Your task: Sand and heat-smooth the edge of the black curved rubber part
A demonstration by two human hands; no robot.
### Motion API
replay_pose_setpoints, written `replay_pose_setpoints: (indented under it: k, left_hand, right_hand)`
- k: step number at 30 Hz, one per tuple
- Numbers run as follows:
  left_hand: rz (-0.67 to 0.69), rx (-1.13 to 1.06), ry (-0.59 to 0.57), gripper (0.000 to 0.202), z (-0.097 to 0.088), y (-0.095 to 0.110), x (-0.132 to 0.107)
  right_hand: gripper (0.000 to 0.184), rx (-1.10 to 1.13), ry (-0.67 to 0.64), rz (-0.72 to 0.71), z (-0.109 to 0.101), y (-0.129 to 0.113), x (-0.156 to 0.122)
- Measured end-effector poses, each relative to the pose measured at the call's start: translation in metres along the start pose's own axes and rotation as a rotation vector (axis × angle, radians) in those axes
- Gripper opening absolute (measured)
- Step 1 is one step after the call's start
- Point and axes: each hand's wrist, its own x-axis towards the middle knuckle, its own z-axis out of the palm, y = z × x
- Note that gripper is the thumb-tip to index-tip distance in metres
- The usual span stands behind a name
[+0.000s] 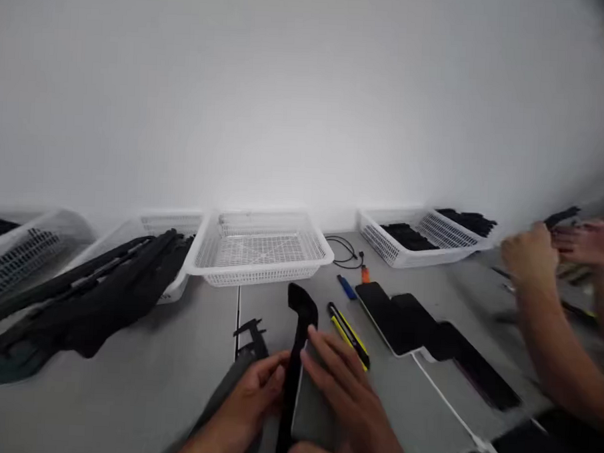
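A long black strip-like part (303, 313) with a bent, wider end stands between my hands near the table's front edge. My left hand (252, 391) grips its lower left side, thumb and fingers closed on it. My right hand (342, 395) wraps around a grey flat piece (311, 404) with a pale edge, pressed along the part's right side; its kind I cannot make out. Left of the part lies a dark caliper (252, 338), partly behind my left hand. A yellow and black utility knife (348, 335) rests just beyond my right fingers.
A white basket (260, 275) stands ahead, with black parts (114, 285) piled over baskets on the left. Another basket (405, 258) holds black pieces. Phones (388, 317), a blue object (347, 286) and a cable (344, 248) lie on the table. At right, another person's hands (531, 256) work.
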Motion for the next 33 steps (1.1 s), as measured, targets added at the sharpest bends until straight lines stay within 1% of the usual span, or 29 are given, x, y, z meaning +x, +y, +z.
replay_pose_setpoints:
  k: [4, 6, 7, 9, 10, 14, 17, 20, 21, 23, 25, 27, 29, 33]
  left_hand:
    - [-0.014, -0.003, -0.064, 0.068, 0.006, 0.002, -0.003]
    - [-0.018, -0.008, -0.123, 0.066, 0.008, 0.005, -0.004]
    - [-0.028, -0.015, -0.161, 0.064, 0.009, 0.007, -0.005]
    - [-0.049, -0.034, -0.217, 0.060, 0.009, 0.010, -0.006]
    - [-0.054, -0.042, -0.226, 0.059, 0.009, 0.012, -0.006]
    - [-0.037, -0.054, -0.203, 0.059, 0.006, 0.013, -0.005]
    - [-0.034, -0.059, -0.210, 0.060, 0.005, 0.011, -0.004]
    - [-0.021, -0.025, -0.199, 0.065, 0.004, 0.010, -0.003]
    - [-0.020, -0.013, -0.196, 0.067, 0.004, 0.009, -0.003]
    - [-0.028, -0.003, -0.205, 0.066, 0.003, 0.008, -0.003]
    - [-0.037, -0.004, -0.225, 0.062, 0.003, 0.007, -0.002]
    - [-0.045, -0.006, -0.237, 0.060, 0.003, 0.007, -0.003]
    - [-0.053, -0.005, -0.230, 0.059, 0.004, 0.009, -0.003]
    - [-0.072, -0.008, -0.200, 0.058, 0.006, 0.015, -0.006]
  right_hand:
    - [0.086, 0.067, 0.019, 0.009, 0.002, -0.007, 0.003]
    - [0.089, 0.088, 0.030, 0.059, 0.002, -0.007, 0.003]
    - [0.087, 0.094, 0.039, 0.065, 0.002, -0.006, 0.002]
    - [0.082, 0.117, 0.055, 0.035, 0.003, -0.005, -0.001]
    - [0.080, 0.129, 0.060, 0.024, 0.003, -0.005, -0.002]
    - [0.087, 0.151, 0.077, 0.081, 0.003, -0.005, -0.004]
    - [0.082, 0.167, 0.060, 0.067, 0.003, -0.006, -0.004]
    - [0.081, 0.132, 0.108, 0.124, 0.002, -0.007, -0.003]
    - [0.080, 0.125, 0.115, 0.123, 0.002, -0.007, -0.002]
    - [0.076, 0.140, 0.092, 0.075, 0.001, -0.007, -0.002]
    - [0.077, 0.158, 0.072, 0.030, 0.000, -0.006, -0.001]
    - [0.081, 0.146, 0.080, 0.043, -0.001, -0.005, -0.001]
    - [0.084, 0.128, 0.092, 0.042, -0.002, -0.005, -0.001]
    - [0.088, 0.139, 0.060, -0.037, -0.002, -0.004, 0.000]
